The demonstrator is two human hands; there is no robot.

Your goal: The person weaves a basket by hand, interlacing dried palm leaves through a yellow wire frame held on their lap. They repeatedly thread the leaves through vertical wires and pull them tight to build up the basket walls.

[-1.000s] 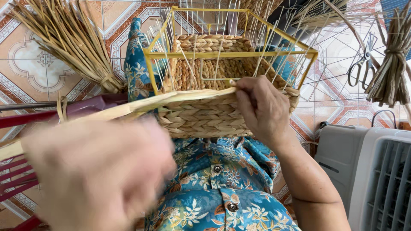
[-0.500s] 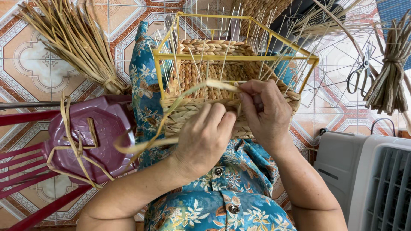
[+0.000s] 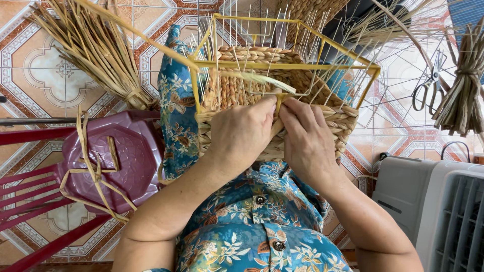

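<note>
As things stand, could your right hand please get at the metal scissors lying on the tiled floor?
Probably yes: the right hand is at the woven basket, and the scissors lie beyond its right side, nothing between.

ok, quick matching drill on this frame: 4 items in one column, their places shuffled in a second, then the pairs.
Things:
1. scissors
2. plastic stool
3. woven basket
4. white appliance

Places:
A. on the lap, under the left hand and right hand
B. lower right corner of the view
C. on the tiled floor, upper right, beside a tied straw bundle
D. left of the lap, with loose straw strips draped over it

Pairs: 1-C, 2-D, 3-A, 4-B
</note>
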